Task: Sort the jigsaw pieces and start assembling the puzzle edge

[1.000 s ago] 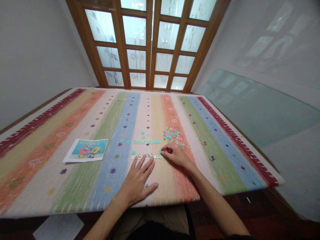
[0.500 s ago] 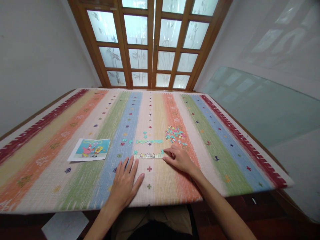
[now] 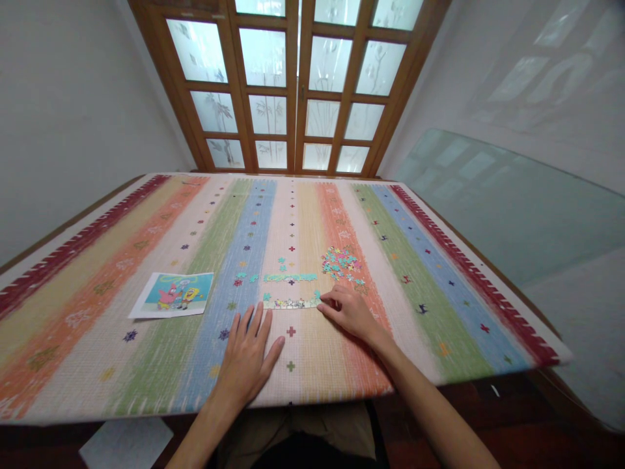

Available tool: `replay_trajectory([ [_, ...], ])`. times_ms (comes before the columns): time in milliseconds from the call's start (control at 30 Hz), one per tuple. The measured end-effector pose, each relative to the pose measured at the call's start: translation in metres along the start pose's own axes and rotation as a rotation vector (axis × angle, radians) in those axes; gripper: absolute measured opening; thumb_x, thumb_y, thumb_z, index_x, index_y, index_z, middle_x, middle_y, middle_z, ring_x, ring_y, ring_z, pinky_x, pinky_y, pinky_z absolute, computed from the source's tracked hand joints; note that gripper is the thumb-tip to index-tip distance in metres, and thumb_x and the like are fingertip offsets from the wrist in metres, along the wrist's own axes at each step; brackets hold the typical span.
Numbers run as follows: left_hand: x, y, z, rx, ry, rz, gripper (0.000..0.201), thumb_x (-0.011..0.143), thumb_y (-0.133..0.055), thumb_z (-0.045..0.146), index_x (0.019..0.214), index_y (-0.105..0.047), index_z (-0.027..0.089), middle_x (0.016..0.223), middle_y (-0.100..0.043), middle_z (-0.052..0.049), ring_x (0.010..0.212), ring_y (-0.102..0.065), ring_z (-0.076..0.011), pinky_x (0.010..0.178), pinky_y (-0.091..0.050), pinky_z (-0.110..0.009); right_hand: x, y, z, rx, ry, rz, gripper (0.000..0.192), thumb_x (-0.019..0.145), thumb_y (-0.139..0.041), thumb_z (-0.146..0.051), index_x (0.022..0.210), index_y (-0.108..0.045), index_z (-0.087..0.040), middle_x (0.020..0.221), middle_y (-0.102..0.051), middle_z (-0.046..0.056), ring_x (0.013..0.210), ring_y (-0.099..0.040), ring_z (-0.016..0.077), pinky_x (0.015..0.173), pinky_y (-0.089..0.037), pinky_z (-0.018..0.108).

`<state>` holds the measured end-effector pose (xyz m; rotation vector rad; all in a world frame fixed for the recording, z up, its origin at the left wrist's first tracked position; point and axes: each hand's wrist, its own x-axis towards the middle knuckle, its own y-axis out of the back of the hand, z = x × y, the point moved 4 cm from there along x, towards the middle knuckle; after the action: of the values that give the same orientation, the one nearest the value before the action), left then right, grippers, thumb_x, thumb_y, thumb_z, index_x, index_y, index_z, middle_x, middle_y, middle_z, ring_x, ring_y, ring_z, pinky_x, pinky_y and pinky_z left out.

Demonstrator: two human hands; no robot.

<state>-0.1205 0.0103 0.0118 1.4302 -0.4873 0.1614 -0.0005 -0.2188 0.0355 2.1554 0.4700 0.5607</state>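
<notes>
My left hand (image 3: pixel 250 355) lies flat on the cloth with its fingers spread, its fingertips by the left end of a joined strip of jigsaw pieces (image 3: pixel 291 304). At the strip's right end, my right hand (image 3: pixel 347 311) pinches a jigsaw piece (image 3: pixel 318 296) between thumb and curled index finger; the fingertips partly hide it. Just beyond lies a second joined strip, turquoise and green (image 3: pixel 290 277). A heap of loose jigsaw pieces (image 3: pixel 340 262) is scattered beyond my right hand.
A printed picture of cartoon figures (image 3: pixel 173 295) lies on the left of the striped tablecloth (image 3: pixel 312 365). A few loose turquoise pieces (image 3: pixel 282 264) sit beyond the strips, and others (image 3: pixel 252 278) lie to their left. Wooden doors with frosted panes (image 3: pixel 297 98) stand behind the table.
The near strip's ends now look level and straighter. My right fingertips have shifted only slightly at its end; my left hand has hardly moved. The view has tilted a little.
</notes>
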Motion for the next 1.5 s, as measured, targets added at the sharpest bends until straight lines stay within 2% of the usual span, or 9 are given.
replay_trajectory([
  [167,0.0017,0.0002,-0.001,-0.008,0.007,-0.008,0.055,0.104,-0.037,0.046,0.144,-0.052,0.01,0.15,-0.051,-0.019,0.138,-0.046,-0.0382,0.112,-0.038,-0.06,-0.0011,-0.0004,-0.0012,-0.024,0.016,0.032,0.009,0.089,-0.067,-0.024,0.082,-0.07,-0.019,0.077,-0.062,0.002,0.071,-0.058,0.016,0.067,-0.04,0.028],
  [233,0.0023,0.0013,-0.0019,-0.006,0.015,-0.007,0.054,0.104,-0.038,0.044,0.144,-0.052,0.01,0.151,-0.051,-0.018,0.137,-0.046,-0.0387,0.112,-0.038,-0.059,-0.0011,0.0002,-0.0009,-0.044,0.007,0.029,0.009,0.089,-0.067,-0.026,0.089,-0.072,-0.018,0.08,-0.063,0.003,0.071,-0.058,0.0163,0.067,-0.041,0.028],
  [433,0.0024,0.0024,-0.0028,-0.019,0.024,-0.007,0.052,0.103,-0.042,0.043,0.144,-0.052,0.012,0.152,-0.05,-0.016,0.139,-0.044,-0.0382,0.113,-0.038,-0.058,0.001,-0.0012,-0.0016,-0.126,-0.019,-0.004,0.029,0.087,-0.069,-0.031,0.113,-0.074,-0.02,0.085,-0.064,0.004,0.072,-0.058,0.0177,0.068,-0.042,0.029],
  [867,0.0043,0.0053,0.0002,0.008,0.021,0.005,0.05,0.104,-0.041,0.041,0.14,-0.056,0.01,0.148,-0.054,-0.017,0.135,-0.046,-0.0388,0.11,-0.041,-0.058,0.0041,-0.0023,-0.0023,-0.128,-0.049,-0.023,0.025,0.086,-0.069,-0.033,0.107,-0.074,-0.019,0.089,-0.068,0.005,0.078,-0.06,0.0191,0.073,-0.043,0.03],
  [1300,0.0031,0.002,-0.0009,-0.039,0.053,-0.009,0.05,0.104,-0.04,0.04,0.144,-0.054,0.012,0.15,-0.052,-0.017,0.139,-0.042,-0.0387,0.111,-0.039,-0.059,0.004,-0.0036,-0.0007,-0.112,-0.048,-0.021,0.026,0.087,-0.068,-0.033,0.108,-0.073,-0.019,0.09,-0.07,0.006,0.08,-0.061,0.0195,0.075,-0.044,0.031],
  [1500,0.0025,0.0016,-0.0011,-0.05,0.061,-0.012,0.05,0.104,-0.04,0.04,0.144,-0.054,0.014,0.151,-0.052,-0.015,0.14,-0.042,-0.0382,0.113,-0.037,-0.059,0.0033,-0.0024,-0.001,-0.091,-0.068,0.006,0.028,0.084,-0.069,-0.033,0.107,-0.072,-0.019,0.088,-0.069,0.006,0.074,-0.061,0.019,0.07,-0.044,0.031],
])
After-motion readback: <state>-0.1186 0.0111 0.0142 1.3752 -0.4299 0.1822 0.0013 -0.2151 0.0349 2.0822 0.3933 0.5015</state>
